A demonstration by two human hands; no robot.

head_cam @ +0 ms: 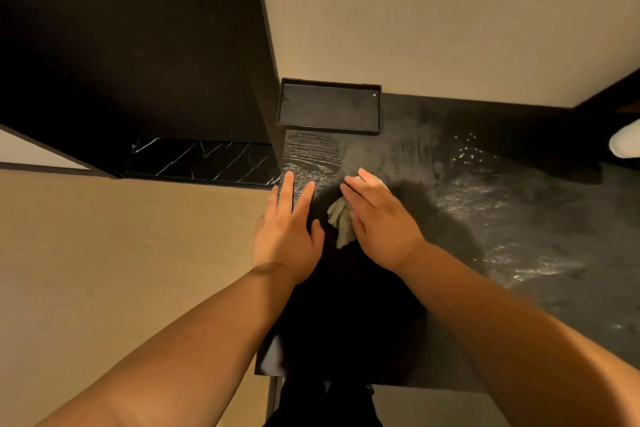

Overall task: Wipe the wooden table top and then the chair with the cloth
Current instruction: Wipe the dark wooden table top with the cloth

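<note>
Wiping the table top is the step in hand, by my read. No chair in view, so that half looks not started.

Near edge of the table (pixel 519 253) sits in deep shadow under the forearms. Just past it, left hand (pixel 287 236) lies flat by the left edge: grip apart, fingers straight, holding nothing, looks like a brace. Beside it, right hand (pixel 377 225): grip apart too, fingers laid straight over the cloth (pixel 341 218), pressing it onto the wood. The cloth is bunched, with a tail poking out on the thumb side. It's toward the left edge, roughly midway between near and far edges.

Risks:
- A bunched cloth gives a small contact patch, so streaks or missed strips are likely unless it's spread.
- It's a flat press with no pinch, so the cloth could slip from under the palm on a fast stroke.
- The tray (pixel 329 111) sits in the far left corner. A forward stroke could knock into it, and the wood under it stays unwiped unless it's lifted.

Surface: dark wood, with pale grain showing near the left edge. There are wet-looking smears (pixel 467 191) and glints across the right half.

Room: black veined ledge (pixel 201 159) left of the table, dark panel (pixel 121 45) above it, beige wall (pixel 415 10) along the far edge. There's a white object (pixel 627 142) at far right, can't tell what.
</note>
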